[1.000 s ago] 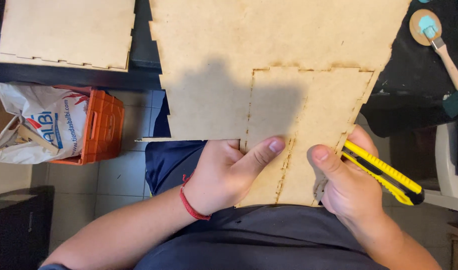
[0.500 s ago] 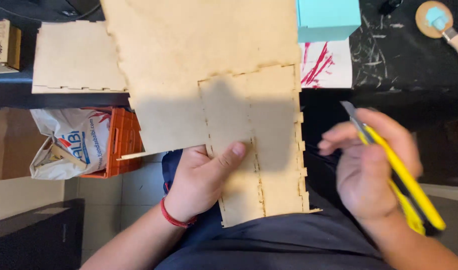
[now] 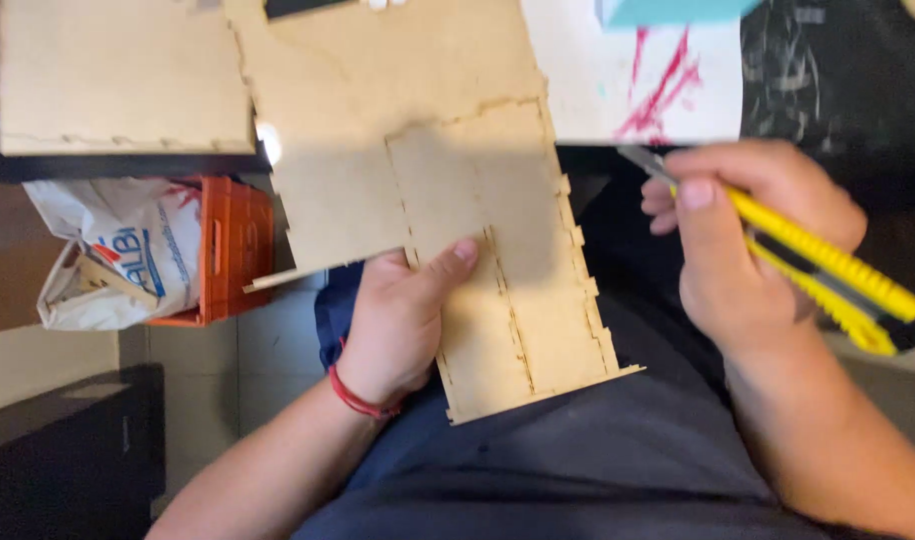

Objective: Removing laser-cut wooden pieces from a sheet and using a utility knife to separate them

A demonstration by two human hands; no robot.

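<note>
My left hand grips the near edge of a thin laser-cut wooden sheet, thumb on top of a toothed panel outlined in it. The sheet sticks out over my lap from the dark table. My right hand hovers to the right of the sheet, apart from it, and holds a yellow utility knife with its blade pointing up and left. A red band circles my left wrist.
A second wooden sheet lies on the table at upper left. White paper with red marks and a teal box lie at upper right. An orange crate with a white bag stands on the tiled floor.
The view has shifted, so the sheet sits further right and up. My right hand with the knife has lifted off the sheet's edge and now hangs beside it.
</note>
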